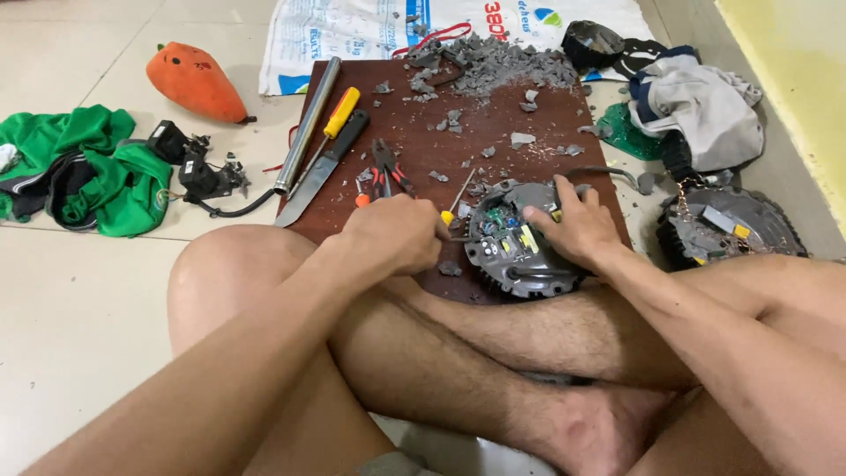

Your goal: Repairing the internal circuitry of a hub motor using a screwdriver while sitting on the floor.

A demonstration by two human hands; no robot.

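Grey round device steadied under the spread right hand; left hand curled around a small screwdriver

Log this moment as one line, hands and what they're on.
left hand: grips small screwdriver | right hand: rests on round grey device | device on brown board | pliers beside left hand
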